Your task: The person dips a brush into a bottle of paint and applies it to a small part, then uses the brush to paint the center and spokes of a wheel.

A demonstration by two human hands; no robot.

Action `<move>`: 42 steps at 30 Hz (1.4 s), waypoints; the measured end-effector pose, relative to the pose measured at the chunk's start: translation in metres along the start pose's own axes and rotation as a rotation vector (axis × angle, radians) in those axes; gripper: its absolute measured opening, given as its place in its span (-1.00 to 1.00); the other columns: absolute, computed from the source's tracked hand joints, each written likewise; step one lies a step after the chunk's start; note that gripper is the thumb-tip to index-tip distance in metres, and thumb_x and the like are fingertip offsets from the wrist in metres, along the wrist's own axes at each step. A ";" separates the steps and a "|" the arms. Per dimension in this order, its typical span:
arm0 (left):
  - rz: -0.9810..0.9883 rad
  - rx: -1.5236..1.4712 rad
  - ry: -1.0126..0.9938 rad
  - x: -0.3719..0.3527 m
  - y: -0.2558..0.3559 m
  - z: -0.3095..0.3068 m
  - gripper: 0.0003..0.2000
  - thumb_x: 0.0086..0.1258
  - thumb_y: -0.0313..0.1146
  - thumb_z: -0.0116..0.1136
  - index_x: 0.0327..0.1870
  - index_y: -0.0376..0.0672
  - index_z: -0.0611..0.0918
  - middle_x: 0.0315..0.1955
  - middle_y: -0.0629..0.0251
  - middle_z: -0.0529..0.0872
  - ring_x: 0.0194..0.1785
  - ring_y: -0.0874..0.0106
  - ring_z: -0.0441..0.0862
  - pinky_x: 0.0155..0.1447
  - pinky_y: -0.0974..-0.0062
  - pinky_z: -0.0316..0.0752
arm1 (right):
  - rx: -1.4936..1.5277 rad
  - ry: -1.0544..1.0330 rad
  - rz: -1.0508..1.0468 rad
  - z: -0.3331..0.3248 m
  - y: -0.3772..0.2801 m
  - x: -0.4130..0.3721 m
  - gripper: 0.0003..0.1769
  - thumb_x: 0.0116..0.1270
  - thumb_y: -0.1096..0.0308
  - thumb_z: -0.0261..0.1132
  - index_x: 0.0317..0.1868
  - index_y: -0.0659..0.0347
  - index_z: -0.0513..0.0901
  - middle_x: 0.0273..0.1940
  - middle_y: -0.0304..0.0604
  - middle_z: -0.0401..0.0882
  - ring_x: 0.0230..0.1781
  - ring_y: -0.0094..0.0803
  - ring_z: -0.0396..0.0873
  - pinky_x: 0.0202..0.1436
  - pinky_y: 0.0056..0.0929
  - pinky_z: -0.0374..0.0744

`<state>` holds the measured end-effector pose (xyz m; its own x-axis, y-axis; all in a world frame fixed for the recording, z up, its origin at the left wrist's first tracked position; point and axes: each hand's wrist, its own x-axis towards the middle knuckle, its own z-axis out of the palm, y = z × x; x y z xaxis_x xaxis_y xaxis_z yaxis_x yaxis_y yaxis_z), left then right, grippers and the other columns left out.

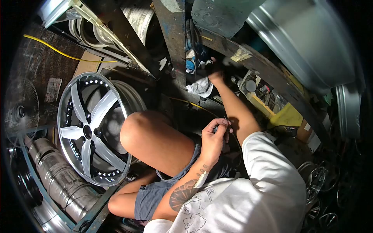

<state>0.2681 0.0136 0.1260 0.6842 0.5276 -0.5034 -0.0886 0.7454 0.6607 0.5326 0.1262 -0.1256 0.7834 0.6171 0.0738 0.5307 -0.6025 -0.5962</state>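
Fetching appears to be the step in hand: the right hand (215,73), fingers unreadable in shadow, reaches among the rags (200,87) at the edge of the steel frame (175,39), while the left hand (214,138) pinches a thin dark piece (226,120), perhaps a tool, above the lap, so the next move calls for a sure grip among those rags.

1. This is a wheel repair workshop, cramped and cluttered.
2. A polished five-spoke alloy wheel (91,128) leans at the left, with bare metal rims (54,174) lying just beside and below it.
3. Another large rim (311,42) fills the upper right, and chrome wire parts (318,182) are piled at the lower right.
4. Heavy, worn steel beams (175,35) cross overhead, scuffed and paint-stained.
5. A yellow hose (58,50) runs across the dirty floor (42,66).
6. Rags (200,87) and small odds and ends crowd a grimy shelf (256,91) between the beams.
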 end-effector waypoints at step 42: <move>0.159 -0.002 0.222 0.003 -0.004 -0.002 -0.79 0.50 -0.23 0.20 0.00 -0.12 0.65 -0.20 0.36 0.71 -0.27 0.59 0.55 -0.23 0.59 0.43 | -0.055 -0.169 0.019 -0.105 0.194 -0.374 -0.66 0.29 0.45 0.20 0.09 0.17 0.59 0.00 0.06 0.61 0.03 0.00 0.61 0.05 -0.14 0.60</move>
<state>0.2690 0.0131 0.1214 0.4864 0.7143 -0.5031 -0.1837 0.6466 0.7404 0.3769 -0.2749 -0.1847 0.7304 0.6788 -0.0754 0.5368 -0.6388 -0.5512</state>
